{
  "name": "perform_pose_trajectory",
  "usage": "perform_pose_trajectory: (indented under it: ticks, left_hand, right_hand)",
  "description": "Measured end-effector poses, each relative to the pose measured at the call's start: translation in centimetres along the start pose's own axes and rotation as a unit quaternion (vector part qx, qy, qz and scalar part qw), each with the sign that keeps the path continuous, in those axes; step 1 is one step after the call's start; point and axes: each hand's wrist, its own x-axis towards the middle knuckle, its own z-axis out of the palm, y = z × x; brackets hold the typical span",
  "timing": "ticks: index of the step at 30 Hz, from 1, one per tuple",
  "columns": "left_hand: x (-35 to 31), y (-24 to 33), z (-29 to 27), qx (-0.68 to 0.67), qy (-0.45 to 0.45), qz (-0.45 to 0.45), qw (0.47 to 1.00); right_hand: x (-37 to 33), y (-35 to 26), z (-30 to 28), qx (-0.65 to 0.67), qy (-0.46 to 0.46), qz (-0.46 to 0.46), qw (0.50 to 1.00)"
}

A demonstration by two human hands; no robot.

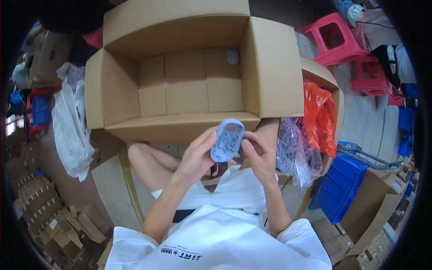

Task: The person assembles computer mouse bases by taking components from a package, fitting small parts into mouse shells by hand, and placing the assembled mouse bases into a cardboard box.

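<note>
One lavender-blue clog (pixel 227 140) in left hand (pixel 196 153), open carton at 12 o'clock

Clog sits above the lap, tilted, opening toward 12. Left fingers closed on its 9 o'clock side. Right hand (pixel 261 155) at its 4 o'clock edge, fingers bent, thumb close to the rim; cannot tell if it grips or just hovers.

Clock from the clog: large cardboard carton (pixel 184 96) at 12, flaps spread; a pale perforated item (pixel 232 56) lies in its far right corner. In the way: the carton's near flap (pixel 180 130), folded outward, lies between lap and interior, clog overlapping it in view. Right flap (pixel 276 67) sticks out at 1 to 2 and covers part of a second carton (pixel 338 101). That one, at 3, holds a red plastic bag (pixel 319 119) and clear-wrapped bundles (pixel 297 150), contents dark and purplish, not readable.

White plastic sheeting (pixel 72 130) at 9, beside the big carton. Pink stool (pixel 335 38) between 1 and 2, another pink stool (pixel 370 76) at 2. Blue crate (pixel 339 186) just before 4, tilted, brown carton (pixel 371 204) next to it. Stacked small boxes (pixel 38 198) at 8. Bent left knee (pixel 144 157) at 8 to 9, just under the big carton's near side.
</note>
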Motion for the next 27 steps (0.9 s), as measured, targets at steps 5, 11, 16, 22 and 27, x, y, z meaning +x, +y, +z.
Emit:
perform_pose_trajectory:
  ticks: [5,11,16,22,27]
  left_hand:
    - [14.2,4.0,-3.4,0.21,0.1,0.027,0.972]
    - [33.6,4.9,-12.5,0.621,0.29,0.002,0.728]
    - [38.2,2.1,-13.6,0.709,0.251,0.016,0.659]
    - [33.0,1.3,-16.1,0.58,0.158,0.035,0.799]
    - [22.0,4.3,-12.7,0.565,0.028,-0.098,0.819]
  right_hand:
    - [1.7,5.5,-4.7,-0.273,0.12,-0.191,0.935]
    - [2.9,7.3,-5.6,-0.223,0.152,-0.145,0.952]
    - [3.7,6.7,-6.2,-0.186,0.166,-0.127,0.96]
    - [3.5,7.3,-6.2,-0.194,0.17,-0.173,0.95]
    - [3.5,9.6,-7.0,-0.086,0.205,-0.15,0.963]
